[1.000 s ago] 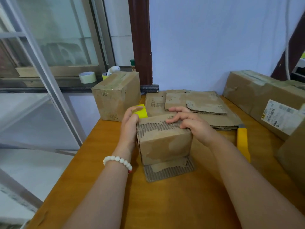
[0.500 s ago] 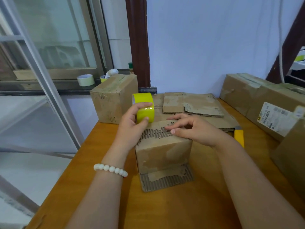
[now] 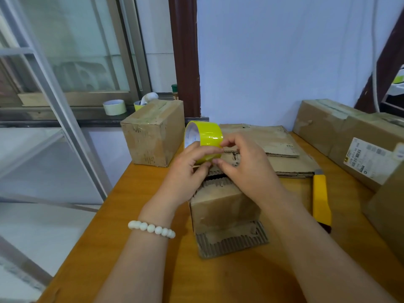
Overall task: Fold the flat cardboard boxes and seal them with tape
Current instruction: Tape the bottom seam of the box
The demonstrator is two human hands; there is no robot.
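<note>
- Head view: the yellow tape roll (image 3: 204, 138) is gripped by the left hand (image 3: 188, 171), raised higher than before above the small box (image 3: 223, 206).
- The right hand (image 3: 244, 165), lifted off the flaps, is pinched at the roll's edge.

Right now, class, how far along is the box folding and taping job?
Done: one sealed box stands at the table's back left. In hand: the small box is folded but untaped, its top flaps slightly parted; the left hand holds the yellow tape while the right hand picks at it. Left: taping this box and folding the flat cardboard.
</note>
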